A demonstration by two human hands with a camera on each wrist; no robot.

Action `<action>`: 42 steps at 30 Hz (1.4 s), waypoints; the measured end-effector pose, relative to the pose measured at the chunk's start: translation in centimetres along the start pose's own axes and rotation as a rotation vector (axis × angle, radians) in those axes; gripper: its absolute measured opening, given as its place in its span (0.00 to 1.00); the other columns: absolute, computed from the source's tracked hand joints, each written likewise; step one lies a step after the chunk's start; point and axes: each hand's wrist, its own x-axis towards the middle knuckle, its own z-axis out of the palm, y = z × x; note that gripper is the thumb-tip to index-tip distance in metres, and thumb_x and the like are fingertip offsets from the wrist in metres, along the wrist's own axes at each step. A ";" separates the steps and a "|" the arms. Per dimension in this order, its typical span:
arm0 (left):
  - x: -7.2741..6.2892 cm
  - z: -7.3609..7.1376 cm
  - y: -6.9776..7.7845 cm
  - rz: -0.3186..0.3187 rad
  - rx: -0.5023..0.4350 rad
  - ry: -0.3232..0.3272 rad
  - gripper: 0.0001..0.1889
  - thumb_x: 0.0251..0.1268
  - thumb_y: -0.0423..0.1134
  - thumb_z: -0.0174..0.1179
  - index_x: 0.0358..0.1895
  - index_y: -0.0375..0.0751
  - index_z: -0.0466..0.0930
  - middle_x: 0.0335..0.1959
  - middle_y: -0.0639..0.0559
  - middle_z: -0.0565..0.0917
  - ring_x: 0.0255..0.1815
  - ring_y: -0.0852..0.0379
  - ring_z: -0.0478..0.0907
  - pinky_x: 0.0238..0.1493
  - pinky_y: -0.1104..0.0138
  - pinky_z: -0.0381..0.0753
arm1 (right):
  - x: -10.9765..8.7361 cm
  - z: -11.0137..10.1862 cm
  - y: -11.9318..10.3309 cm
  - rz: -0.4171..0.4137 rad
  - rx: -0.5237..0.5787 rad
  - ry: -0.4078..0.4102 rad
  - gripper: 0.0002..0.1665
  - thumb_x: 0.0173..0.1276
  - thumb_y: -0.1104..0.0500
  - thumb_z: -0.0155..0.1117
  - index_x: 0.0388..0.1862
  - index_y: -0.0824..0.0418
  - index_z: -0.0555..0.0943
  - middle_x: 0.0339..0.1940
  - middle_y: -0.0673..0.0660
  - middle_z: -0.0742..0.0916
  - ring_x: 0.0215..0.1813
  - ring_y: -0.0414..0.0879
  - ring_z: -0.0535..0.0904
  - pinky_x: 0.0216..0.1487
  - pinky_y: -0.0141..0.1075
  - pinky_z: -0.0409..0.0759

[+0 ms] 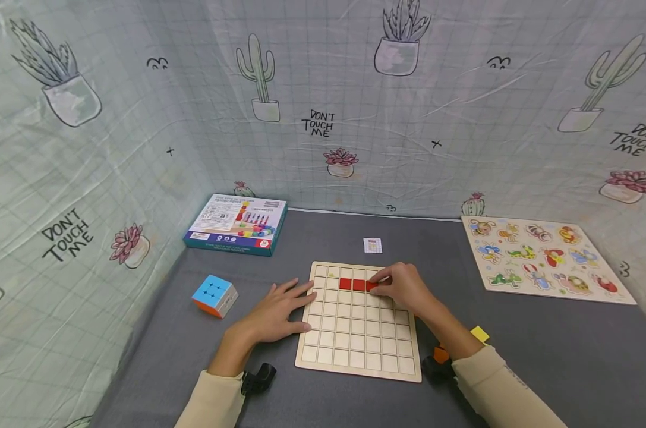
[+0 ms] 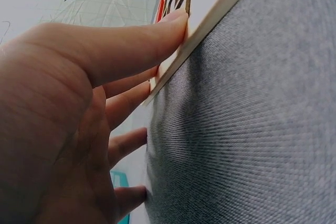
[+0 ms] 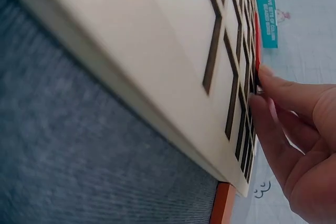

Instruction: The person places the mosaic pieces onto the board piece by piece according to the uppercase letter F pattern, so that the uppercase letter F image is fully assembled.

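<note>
A light wooden grid board lies flat on the dark tabletop, its square recesses bare except in one row near the far side. Two red square tiles sit side by side in that row. Right beside them, my right hand pinches another red tile between thumb and fingers, at the board's surface. My left hand rests at the board's left edge with fingers spread. In the left wrist view its thumb touches the board's rim while other fingertips reach the cloth.
A blue-and-orange puzzle cube stands left, with a game box behind it. Beyond the board lies a small printed card. An insect picture board is at right. Yellow and orange pieces lie by my right forearm.
</note>
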 end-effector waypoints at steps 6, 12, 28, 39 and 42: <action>0.0 0.0 0.1 -0.011 0.009 -0.002 0.35 0.68 0.53 0.65 0.77 0.50 0.68 0.83 0.52 0.61 0.85 0.37 0.50 0.79 0.29 0.44 | 0.0 0.1 0.1 0.015 -0.004 0.012 0.13 0.59 0.61 0.78 0.44 0.60 0.92 0.42 0.58 0.93 0.38 0.46 0.86 0.37 0.35 0.83; 0.1 0.1 0.0 -0.007 0.011 -0.001 0.36 0.68 0.53 0.65 0.77 0.51 0.68 0.83 0.52 0.61 0.85 0.37 0.50 0.79 0.29 0.44 | -0.1 0.2 0.1 0.026 0.007 0.015 0.13 0.60 0.61 0.78 0.44 0.60 0.92 0.43 0.58 0.93 0.37 0.45 0.87 0.36 0.35 0.83; 0.1 0.1 0.0 0.000 0.004 0.002 0.35 0.68 0.53 0.65 0.77 0.50 0.68 0.83 0.51 0.61 0.85 0.37 0.50 0.78 0.28 0.44 | 0.0 0.6 0.2 0.088 0.040 0.030 0.12 0.58 0.61 0.79 0.42 0.59 0.92 0.42 0.58 0.93 0.35 0.42 0.83 0.33 0.34 0.80; 0.1 0.0 0.0 -0.002 0.005 -0.002 0.36 0.67 0.52 0.66 0.77 0.50 0.68 0.83 0.52 0.61 0.85 0.37 0.50 0.78 0.29 0.44 | 0.2 0.6 0.3 0.105 0.049 0.023 0.11 0.57 0.61 0.80 0.41 0.58 0.92 0.42 0.57 0.93 0.35 0.42 0.83 0.34 0.34 0.80; 0.2 0.0 0.0 -0.003 0.000 -0.005 0.36 0.68 0.52 0.66 0.77 0.51 0.67 0.83 0.52 0.61 0.86 0.37 0.50 0.79 0.29 0.44 | 0.2 0.5 0.4 0.105 0.049 0.022 0.11 0.58 0.61 0.79 0.41 0.58 0.92 0.42 0.57 0.93 0.36 0.42 0.84 0.34 0.34 0.81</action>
